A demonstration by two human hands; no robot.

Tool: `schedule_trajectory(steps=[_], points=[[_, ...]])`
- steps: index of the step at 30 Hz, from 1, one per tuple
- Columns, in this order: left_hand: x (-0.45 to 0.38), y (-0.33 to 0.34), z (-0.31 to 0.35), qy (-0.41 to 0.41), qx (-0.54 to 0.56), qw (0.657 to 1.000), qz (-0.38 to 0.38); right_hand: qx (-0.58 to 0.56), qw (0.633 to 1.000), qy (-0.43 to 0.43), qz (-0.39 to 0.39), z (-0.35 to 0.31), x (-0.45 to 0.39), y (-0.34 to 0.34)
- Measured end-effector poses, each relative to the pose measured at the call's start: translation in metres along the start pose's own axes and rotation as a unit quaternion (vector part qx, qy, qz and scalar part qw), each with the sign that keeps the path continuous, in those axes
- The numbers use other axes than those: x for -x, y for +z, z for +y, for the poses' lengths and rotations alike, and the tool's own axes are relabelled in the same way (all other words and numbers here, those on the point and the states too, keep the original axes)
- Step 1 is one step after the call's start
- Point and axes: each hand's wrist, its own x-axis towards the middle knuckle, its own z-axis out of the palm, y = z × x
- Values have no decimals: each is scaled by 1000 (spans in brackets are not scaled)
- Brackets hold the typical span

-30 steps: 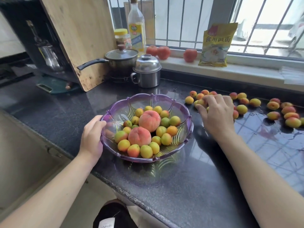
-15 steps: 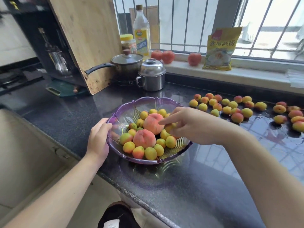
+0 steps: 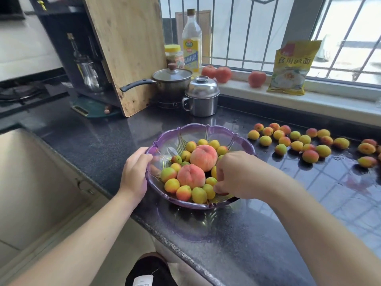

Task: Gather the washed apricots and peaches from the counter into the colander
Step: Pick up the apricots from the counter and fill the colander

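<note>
From the head camera, looking down at the counter: the left hand (image 3: 135, 174) grips the near-left rim of the purple colander (image 3: 206, 129), thumb hooked over the edge and fingers curled against the outer wall. The right hand (image 3: 237, 175) is down inside the colander on its right side, fingers curled downward among the fruit; whether they are pinching an apricot or merely touching the pile I cannot tell, since the fingertips are buried behind the knuckles.

Just left of those right fingers sit two peaches (image 3: 203, 157), one behind the other, ringed by small apricots in the bowl (image 3: 172, 185), which fill the floor of the colander between the two hands. Well to the right of the right hand, more loose apricots (image 3: 296, 141) lie scattered on the wet black counter (image 3: 226, 234), a cluster near the colander's far-right rim and a few stragglers out toward the frame edge.

Beyond the fingers, at the back of the counter, stand a lidded steel mug (image 3: 202, 98), a saucepan (image 3: 172, 79), a cutting board (image 3: 125, 48) leaning upright, and three tomatoes (image 3: 223, 74) on the windowsill.
</note>
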Motion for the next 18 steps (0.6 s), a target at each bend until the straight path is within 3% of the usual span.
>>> schedule_trajectory(steps=[8,18], points=[[-1,0,-1,9,-8,1000,0,36,999,-4,37,-8,-5,9],[1,1,-1,7,-29,1000,-1,-2,997,-31,76,8,0,-2]])
